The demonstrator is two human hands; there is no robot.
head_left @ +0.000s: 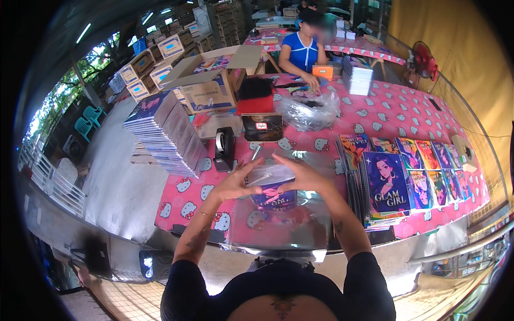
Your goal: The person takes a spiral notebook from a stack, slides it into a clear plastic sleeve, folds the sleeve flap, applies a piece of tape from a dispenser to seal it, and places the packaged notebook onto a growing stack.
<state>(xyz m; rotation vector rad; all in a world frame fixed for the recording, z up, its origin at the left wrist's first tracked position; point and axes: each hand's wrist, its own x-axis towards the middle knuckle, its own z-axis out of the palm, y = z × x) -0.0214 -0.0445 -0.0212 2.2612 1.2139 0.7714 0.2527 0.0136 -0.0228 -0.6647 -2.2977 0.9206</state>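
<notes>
A purple-covered notebook [274,199] lies in front of me on the table, with pale clear plastic [272,173] folded over its far part. My left hand [235,183] is curved around its left side, thumb on the cover and fingers at the far edge. My right hand [306,178] mirrors it on the right side. Both hands touch the plastic-covered notebook. Beneath it a wide clear plastic sheet [281,230] spreads toward the table's near edge. A tape dispenser [224,148] stands beyond my left hand. Just past the notebook lies a pen-like thing [257,152].
A tall notebook stack [166,134] leans at the left, beside an open carton [209,91]. Colourful notebooks [384,182] lie in rows at the right. A dark tin [262,127] and clear plastic bag [310,111] are farther off. Across the table [391,115] sits a person [301,53] in blue.
</notes>
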